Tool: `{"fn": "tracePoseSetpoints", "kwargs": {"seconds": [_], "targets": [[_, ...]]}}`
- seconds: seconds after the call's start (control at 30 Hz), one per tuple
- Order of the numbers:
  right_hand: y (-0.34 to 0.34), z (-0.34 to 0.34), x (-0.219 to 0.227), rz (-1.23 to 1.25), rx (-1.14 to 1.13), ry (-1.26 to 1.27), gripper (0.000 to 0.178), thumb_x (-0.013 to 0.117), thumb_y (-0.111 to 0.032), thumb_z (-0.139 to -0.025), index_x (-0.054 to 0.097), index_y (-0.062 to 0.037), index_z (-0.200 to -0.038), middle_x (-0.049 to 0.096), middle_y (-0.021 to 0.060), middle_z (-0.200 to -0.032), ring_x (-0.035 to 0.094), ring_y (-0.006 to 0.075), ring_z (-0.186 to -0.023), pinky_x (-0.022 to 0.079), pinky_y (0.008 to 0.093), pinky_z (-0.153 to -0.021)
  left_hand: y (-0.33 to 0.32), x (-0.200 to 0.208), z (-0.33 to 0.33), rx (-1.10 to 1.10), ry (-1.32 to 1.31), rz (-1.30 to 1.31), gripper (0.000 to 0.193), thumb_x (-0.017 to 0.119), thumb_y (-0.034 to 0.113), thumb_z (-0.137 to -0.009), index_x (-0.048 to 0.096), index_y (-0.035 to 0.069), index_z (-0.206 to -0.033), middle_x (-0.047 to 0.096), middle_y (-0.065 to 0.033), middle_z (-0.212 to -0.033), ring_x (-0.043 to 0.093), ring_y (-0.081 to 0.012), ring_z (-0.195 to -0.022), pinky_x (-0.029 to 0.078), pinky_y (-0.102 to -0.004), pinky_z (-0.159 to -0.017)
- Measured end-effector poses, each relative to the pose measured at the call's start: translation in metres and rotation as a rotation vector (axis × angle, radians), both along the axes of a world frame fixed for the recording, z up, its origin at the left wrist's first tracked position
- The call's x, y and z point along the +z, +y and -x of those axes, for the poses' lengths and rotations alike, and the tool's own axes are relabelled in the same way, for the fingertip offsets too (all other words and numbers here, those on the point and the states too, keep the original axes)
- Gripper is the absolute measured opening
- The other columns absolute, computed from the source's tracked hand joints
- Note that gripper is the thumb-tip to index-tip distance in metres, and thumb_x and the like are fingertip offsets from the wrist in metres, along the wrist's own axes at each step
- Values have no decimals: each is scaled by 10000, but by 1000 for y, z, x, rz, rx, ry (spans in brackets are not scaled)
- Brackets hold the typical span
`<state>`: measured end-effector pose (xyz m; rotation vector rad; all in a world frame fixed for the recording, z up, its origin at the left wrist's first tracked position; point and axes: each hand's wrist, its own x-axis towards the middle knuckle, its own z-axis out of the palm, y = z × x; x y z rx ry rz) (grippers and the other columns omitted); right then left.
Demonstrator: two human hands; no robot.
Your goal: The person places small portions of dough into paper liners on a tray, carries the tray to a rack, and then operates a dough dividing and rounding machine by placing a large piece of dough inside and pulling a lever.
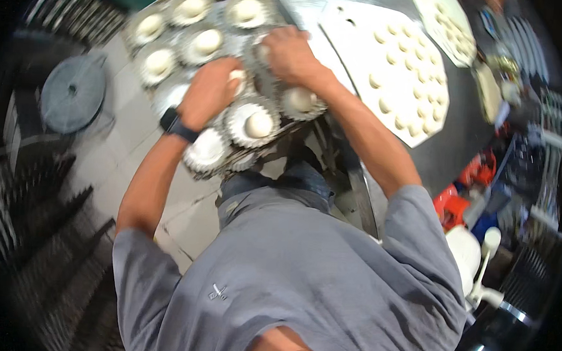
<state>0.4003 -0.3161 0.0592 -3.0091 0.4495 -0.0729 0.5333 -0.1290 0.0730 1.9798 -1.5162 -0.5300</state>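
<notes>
A metal tray (131, 29) bears several fluted tins, many with a round pale dough ball (208, 42) inside. My left hand (212, 92), a dark watch at its wrist, is closed over one tin; part of a dough ball (238, 78) shows by its fingertips. Farther right, my right hand (292, 54) curls down into another tin, and a pale bit of dough (262, 52) is visible under its fingers. My own hands hide most of both tins. Nearest me are a fluted tin (231, 123) with its ball off-centre and a tin (206, 149) with no round ball showing.
Right of the tray, a metal table holds a white board (357, 59) with many small dough balls and a second such board (423, 2) behind it. A grey round stool (73, 93) stands on the tiled floor at left. Dark racks line the left; red and blue items (451, 206) clutter the right.
</notes>
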Motion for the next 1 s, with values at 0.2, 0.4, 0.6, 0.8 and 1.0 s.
{"fn": "tracePoseSetpoints", "kwargs": {"seconds": [0.2,0.4,0.6,0.8,1.0], "targets": [[-32,59,28,-263,-93,-493,389,732,-113,-852,654,-53,-1228,642,148,-1243,566,360,-1175,459,456,-996,9,14,20,52,-396,100,384,755,108,-820,660,70,-1190,594,-118,-1257,550,-333,-1100,436,-459,-923],[-175,207,9,-97,-737,-223,367,704,-212,-866,714,22,-1149,714,263,-977,686,400,-988,536,465,-887,-63,36,94,-21,-227,339,325,778,128,-815,695,79,-1125,657,-102,-1168,582,-305,-1100,426,-437,-950],[-202,212,-8,-99,-662,-129,469,767,-306,-835,667,3,-1173,677,258,-1074,665,388,-984,528,476,-841,-196,5,196,-46,-122,174,315,729,239,-879,703,40,-1122,644,-141,-1186,573,-318,-1132,455,-454,-923],[-217,210,-21,-891,-814,-523,593,840,-295,-808,571,-25,-1262,618,76,-1002,598,173,-883,510,357,-768,-233,-18,217,-41,106,-45,373,729,230,-839,664,31,-1148,667,-160,-1047,617,-337,-1042,502,-445,-884],[-217,177,9,-997,-588,-670,443,818,-132,-862,562,7,-1195,640,45,-929,582,106,-846,472,247,-756,-172,10,220,100,516,214,406,715,125,-773,599,70,-1159,694,-163,-1038,661,-365,-987,527,-445,-858]]}}
